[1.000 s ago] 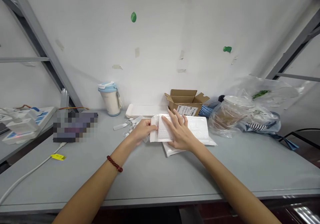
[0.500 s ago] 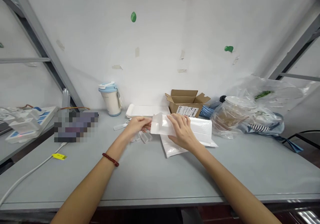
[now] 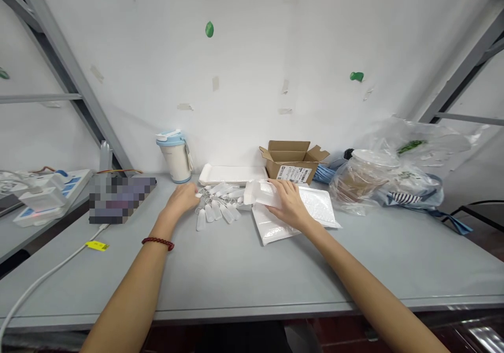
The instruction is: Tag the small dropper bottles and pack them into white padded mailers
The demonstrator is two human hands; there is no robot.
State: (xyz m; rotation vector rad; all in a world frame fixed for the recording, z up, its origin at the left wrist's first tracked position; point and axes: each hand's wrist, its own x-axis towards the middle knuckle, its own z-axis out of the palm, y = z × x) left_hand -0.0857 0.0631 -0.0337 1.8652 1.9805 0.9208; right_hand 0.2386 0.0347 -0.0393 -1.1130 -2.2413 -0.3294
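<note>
My right hand [image 3: 290, 204] grips the near end of a white bubble mailer [image 3: 318, 204], thumb underneath and fingers on top. Its flap end [image 3: 260, 193] points left. Beneath it lies a second white bubble mailer [image 3: 271, 228], flat on the table. At the left edge of a pile of small translucent plastic tags [image 3: 226, 212], my left hand [image 3: 181, 201] is closed with its fingertips at the tags. What those fingers pinch is mostly hidden behind the hand. Several tags have thin loops and lie fanned out toward me.
Behind the tags are a shallow white tray [image 3: 234, 174] and an open cardboard box [image 3: 293, 165]. A cream tumbler with blue lid [image 3: 176, 158] stands left, beyond a blurred phone-like object [image 3: 126, 199] and white cable [image 3: 51, 269]. Plastic-wrapped container [image 3: 360, 182] stands right.
My left hand has left the mailer's flap end and moved left to the tags, uncovering the pile. My right hand still holds the mailer, whose left end now looks more opened and tilted.
</note>
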